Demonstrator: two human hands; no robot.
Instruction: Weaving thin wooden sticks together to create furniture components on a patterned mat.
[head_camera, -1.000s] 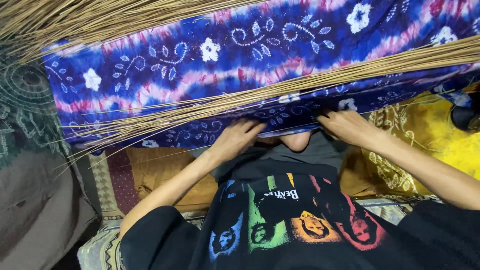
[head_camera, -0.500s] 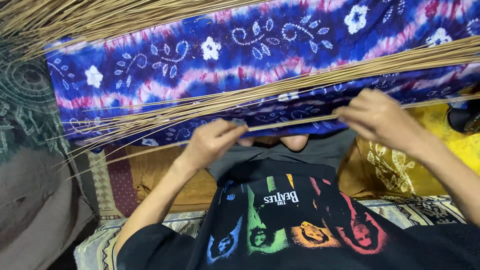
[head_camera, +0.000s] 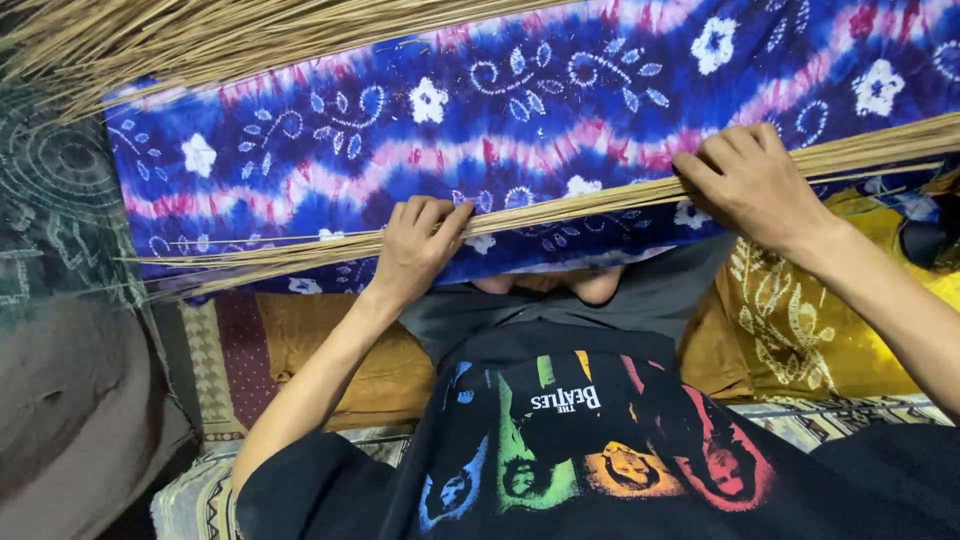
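A long bundle of thin tan sticks (head_camera: 560, 205) lies across a blue, pink and white flower-patterned cloth (head_camera: 500, 120) draped over my lap. My left hand (head_camera: 415, 250) is closed around the bundle near its middle. My right hand (head_camera: 750, 180) grips the same bundle further right, fingers curled over the top. The bundle's loose tips fan out to the left (head_camera: 210, 265). A second, larger mass of the same sticks (head_camera: 200, 35) spreads along the top left.
I wear a black printed shirt (head_camera: 570, 440) and sit on orange and yellow patterned cloths (head_camera: 790, 340). A dark green patterned fabric (head_camera: 60, 200) and a grey one (head_camera: 70, 410) lie at the left.
Both hands have risen from the cloth's lower edge and taken hold of the stick bundle; the right hand has moved up and to the right along it.
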